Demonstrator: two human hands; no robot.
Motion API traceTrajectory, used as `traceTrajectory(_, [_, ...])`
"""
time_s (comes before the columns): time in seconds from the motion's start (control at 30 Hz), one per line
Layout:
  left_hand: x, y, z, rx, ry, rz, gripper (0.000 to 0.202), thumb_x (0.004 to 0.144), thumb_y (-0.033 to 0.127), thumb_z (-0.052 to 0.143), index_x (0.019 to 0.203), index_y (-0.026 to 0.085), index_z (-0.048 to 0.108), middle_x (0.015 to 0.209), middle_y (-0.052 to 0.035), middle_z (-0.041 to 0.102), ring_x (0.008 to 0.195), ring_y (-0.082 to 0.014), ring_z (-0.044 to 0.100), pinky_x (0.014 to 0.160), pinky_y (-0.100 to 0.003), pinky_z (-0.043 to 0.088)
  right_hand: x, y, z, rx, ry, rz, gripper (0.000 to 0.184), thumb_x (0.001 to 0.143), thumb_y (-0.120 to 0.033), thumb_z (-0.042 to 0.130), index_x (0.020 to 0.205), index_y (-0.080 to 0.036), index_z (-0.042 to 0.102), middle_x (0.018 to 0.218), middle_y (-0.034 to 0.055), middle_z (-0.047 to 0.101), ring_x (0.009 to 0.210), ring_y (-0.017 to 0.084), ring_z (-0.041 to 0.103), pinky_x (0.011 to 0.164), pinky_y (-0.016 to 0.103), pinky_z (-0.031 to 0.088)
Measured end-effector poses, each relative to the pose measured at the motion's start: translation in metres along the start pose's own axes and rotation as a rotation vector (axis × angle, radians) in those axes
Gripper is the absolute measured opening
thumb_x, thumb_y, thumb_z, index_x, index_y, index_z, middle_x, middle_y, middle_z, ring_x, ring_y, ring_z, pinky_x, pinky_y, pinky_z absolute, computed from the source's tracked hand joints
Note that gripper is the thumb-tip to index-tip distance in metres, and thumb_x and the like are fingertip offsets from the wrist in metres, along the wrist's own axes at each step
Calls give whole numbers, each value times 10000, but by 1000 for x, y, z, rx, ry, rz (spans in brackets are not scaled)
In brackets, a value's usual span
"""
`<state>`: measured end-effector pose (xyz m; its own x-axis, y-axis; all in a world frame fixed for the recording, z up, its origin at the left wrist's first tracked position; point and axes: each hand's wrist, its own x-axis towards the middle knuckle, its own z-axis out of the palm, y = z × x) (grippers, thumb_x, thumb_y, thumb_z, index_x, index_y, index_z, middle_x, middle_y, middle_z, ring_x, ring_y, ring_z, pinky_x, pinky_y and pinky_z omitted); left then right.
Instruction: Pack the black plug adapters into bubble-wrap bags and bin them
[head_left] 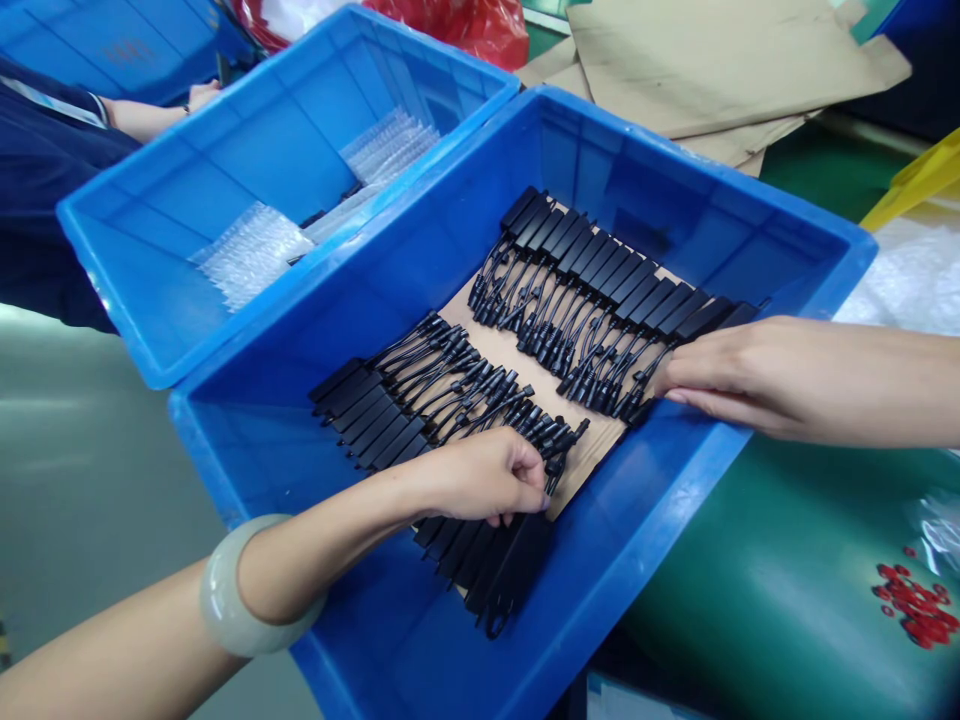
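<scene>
A blue plastic bin (675,520) holds two rows of black flat parts with short cables, lying on a brown cardboard sheet (510,350). My left hand (487,475), with a pale bangle on its wrist, is closed in a pinch on black parts (495,570) at the near end of the front row (405,400). My right hand (720,375) lies with fingers stretched flat, resting on the end of the back row (600,290) near the bin's right wall.
A second blue bin (150,290) with bubble-wrap bags (251,250) stands to the left. Another person's arm (150,115) shows at the far left. Flat cardboard (712,60) lies behind. Small red pieces (915,605) lie on the green surface (787,580).
</scene>
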<state>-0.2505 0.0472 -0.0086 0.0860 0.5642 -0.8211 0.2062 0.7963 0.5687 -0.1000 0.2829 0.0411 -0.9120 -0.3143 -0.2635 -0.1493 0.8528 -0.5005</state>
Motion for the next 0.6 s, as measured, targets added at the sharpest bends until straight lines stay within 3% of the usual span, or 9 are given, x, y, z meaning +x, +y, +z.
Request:
traceTrajectory(0.43, [-1,0,-1,34,-15,16,144,687,314,596,646,184,550,539,47,521,509,-116,520,509,-226,434,0,1,1,4,-7,7,341,999,-344,359,850,-192,626,756,33,638,646,161,588,609,272,423])
traceTrajectory(0.6, [-1,3,4,412,176,106,90,683,234,588,601,196,593,577,33,583,556,-124,530,533,-232,346,1,1,-1,-40,-11,-20,310,987,-306,378,837,-192,624,744,34,636,627,160,584,587,270,423])
